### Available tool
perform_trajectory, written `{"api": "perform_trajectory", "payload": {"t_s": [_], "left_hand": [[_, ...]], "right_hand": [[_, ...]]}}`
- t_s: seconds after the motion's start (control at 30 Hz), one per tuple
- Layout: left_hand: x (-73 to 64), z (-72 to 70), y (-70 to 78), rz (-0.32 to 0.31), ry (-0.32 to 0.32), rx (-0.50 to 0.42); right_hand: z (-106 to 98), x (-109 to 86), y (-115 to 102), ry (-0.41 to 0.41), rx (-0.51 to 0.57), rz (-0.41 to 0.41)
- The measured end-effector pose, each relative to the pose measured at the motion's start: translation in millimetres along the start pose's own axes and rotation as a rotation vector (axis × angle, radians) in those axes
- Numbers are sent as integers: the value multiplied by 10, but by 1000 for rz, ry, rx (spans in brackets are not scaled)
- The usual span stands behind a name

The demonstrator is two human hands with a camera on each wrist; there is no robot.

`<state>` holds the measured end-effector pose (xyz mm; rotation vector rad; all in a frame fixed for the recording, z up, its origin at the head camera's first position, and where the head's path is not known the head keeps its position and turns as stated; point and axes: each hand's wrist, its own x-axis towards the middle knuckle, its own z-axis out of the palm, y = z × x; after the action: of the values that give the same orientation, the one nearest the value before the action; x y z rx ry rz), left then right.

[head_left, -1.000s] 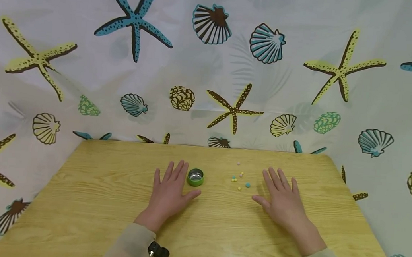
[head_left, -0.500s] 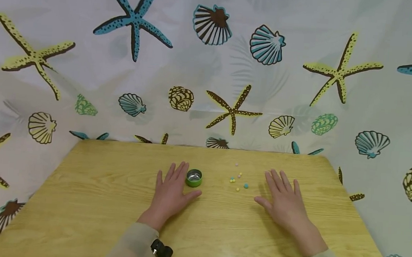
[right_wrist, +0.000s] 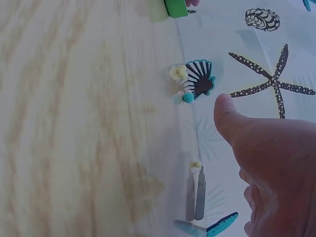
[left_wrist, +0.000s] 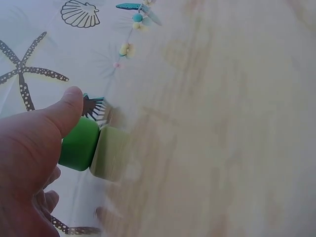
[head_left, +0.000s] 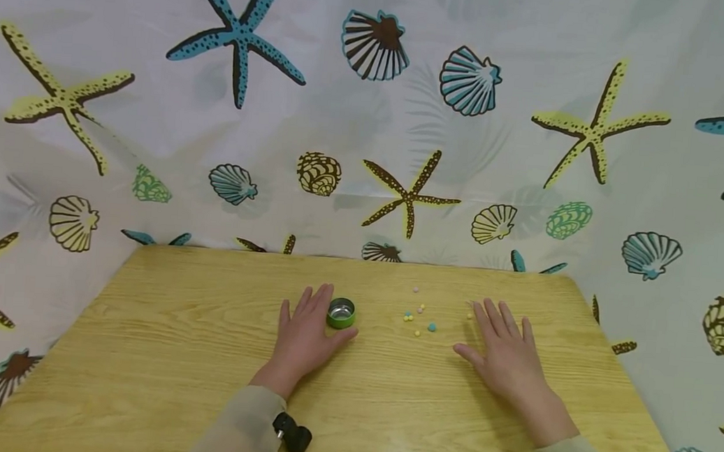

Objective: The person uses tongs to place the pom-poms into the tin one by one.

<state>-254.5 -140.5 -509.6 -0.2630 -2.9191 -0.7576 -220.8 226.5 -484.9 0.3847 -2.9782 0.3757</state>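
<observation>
- Cup (head_left: 340,322): the small green one stands upright on the table (head_left: 189,354), and its shiny inside shows no bead as far as the head view reaches.
- Handling the beads (head_left: 432,327) looks to be at its very start or at a pause, in my judgement; nothing is lifted, and blue, yellow and pink ones lie scattered on the wood, outside the cup, so all the visible ones seem left to deal with.
- The left hand (head_left: 305,334) has its fingers straight and a little apart, thumb out, holding nothing. The cup is just beside its inner side, by the index finger; whether they touch I cannot tell.
- The right hand (head_left: 510,359) is likewise spread and holds nothing, well apart from the cup.
- Most of the beads lie between the two hands; a single yellow bead (head_left: 470,316) sits nearest the right fingertips.
- By that bead the right wrist view shows a narrow grey thing (right_wrist: 200,197), perhaps tweezers; its reflection makes this hard to tell.
</observation>
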Motion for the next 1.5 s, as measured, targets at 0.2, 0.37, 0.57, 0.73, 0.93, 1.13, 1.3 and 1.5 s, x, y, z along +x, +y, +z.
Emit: {"api": "perform_trajectory", "payload": {"t_s": [0.2, 0.37, 0.57, 0.73, 0.93, 1.13, 1.3, 1.5], "left_hand": [[53, 28, -8, -31, 2, -26], [83, 45, -27, -38, 8, -48], [117, 81, -59, -44, 12, -57], [128, 103, -69, -47, 18, -57], [140, 123, -66, -53, 13, -69], [150, 162, -78, -54, 24, -78], [162, 183, -74, -53, 30, -82], [151, 186, -56, -51, 41, -97]], "right_hand": [[16, 6, 68, -11, 2, 29], [7, 0, 114, -11, -1, 47], [7, 1, 177, -11, 0, 65], [13, 0, 221, -7, -3, 74], [20, -3, 267, -22, -2, 90], [54, 4, 344, -30, 10, 99], [90, 12, 411, -37, 17, 106], [90, 4, 441, -46, 18, 115]]}}
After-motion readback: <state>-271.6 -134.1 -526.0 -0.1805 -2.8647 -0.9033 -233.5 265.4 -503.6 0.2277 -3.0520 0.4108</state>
